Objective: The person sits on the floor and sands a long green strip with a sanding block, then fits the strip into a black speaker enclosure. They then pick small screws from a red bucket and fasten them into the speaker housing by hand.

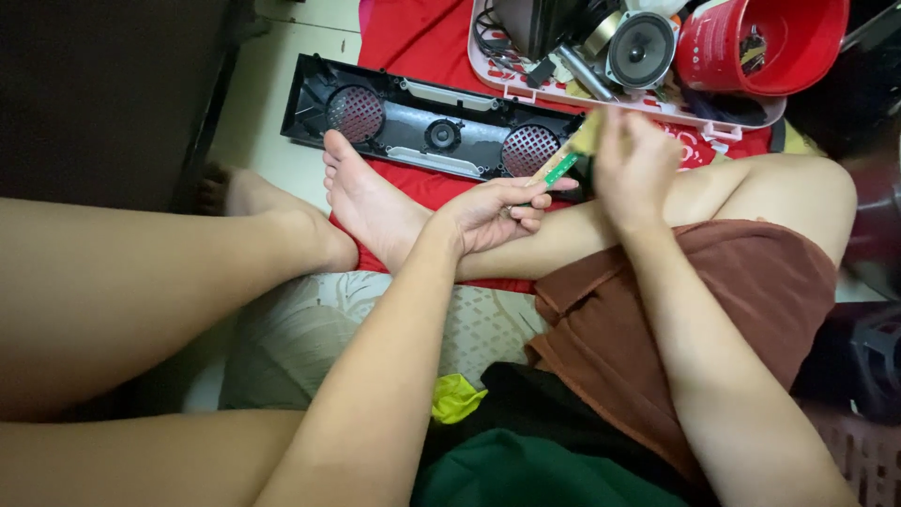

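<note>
In my left hand (493, 214) I hold a small green circuit strip (561, 170), matt and smooth. The black speaker panel (413, 127) looks like hard plastic with metal mesh grilles. The red bucket (760, 42) is glossy plastic; my brown shorts (694, 310) are soft cloth.

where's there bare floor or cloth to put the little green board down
Bare pale floor lies left of the black speaker panel, beside the dark furniture. A strip of red cloth is free above the panel, left of the pink tray. The tray and red bucket are crowded; both hands fill the middle around the green board.
</note>
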